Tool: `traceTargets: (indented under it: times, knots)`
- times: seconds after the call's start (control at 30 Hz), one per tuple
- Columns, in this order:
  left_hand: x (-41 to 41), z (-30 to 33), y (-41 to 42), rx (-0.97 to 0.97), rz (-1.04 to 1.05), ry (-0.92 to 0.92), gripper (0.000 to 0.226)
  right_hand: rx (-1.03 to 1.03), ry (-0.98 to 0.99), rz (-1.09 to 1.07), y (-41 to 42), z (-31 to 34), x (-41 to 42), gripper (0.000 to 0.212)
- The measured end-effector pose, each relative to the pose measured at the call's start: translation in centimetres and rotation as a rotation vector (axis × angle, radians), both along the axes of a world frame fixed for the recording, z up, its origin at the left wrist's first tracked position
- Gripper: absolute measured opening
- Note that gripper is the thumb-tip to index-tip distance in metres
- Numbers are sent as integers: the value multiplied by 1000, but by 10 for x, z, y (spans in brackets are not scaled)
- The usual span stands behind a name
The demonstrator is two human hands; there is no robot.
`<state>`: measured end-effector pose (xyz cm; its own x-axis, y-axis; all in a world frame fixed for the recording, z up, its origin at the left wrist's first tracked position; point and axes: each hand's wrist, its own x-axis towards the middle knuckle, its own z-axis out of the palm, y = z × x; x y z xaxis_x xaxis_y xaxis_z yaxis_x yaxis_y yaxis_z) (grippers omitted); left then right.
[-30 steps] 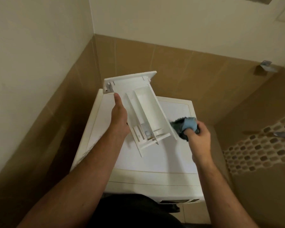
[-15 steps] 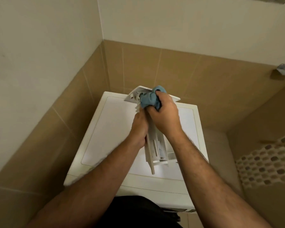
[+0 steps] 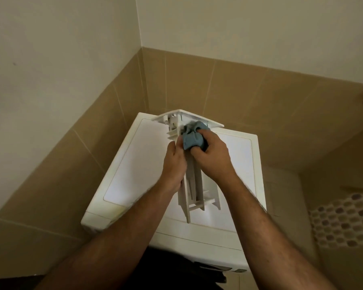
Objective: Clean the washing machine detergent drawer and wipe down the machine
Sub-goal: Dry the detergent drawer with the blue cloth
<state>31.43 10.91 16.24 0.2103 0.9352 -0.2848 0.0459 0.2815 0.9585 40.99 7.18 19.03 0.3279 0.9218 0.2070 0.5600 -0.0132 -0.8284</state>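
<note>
The white detergent drawer (image 3: 197,193) is held lengthwise above the white washing machine (image 3: 140,164), its front panel pointing away from me toward the wall. My left hand (image 3: 174,164) grips the drawer's left side near the middle. My right hand (image 3: 212,158) clutches a bunched blue cloth (image 3: 192,138) and presses it into the drawer just behind the front panel. The compartments under my hands are hidden.
The machine stands in a corner between tan tiled walls. A mosaic-tiled surface (image 3: 344,222) lies to the right. The machine's control panel (image 3: 218,267) shows at the bottom, partly behind my arms.
My right hand brought the cloth from the drawer's near right end up to the part behind the front panel. The drawer turned to point straight away from me, and my left hand shifted its grip.
</note>
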Motion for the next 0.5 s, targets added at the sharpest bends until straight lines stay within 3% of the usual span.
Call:
traceTargets:
  times: [0.2,0.3,0.5]
  knots:
    - [2,6,-5,25,-20,-48,41,-41,419,87,-13,-9,2,34]
    - [-2,12,-11,26,-94,-28,45,-35,486,64,-18,-13,9,50]
    - [-8,12,-13,126,-240,53,57,-3,794,-15,-20,-23,27,47]
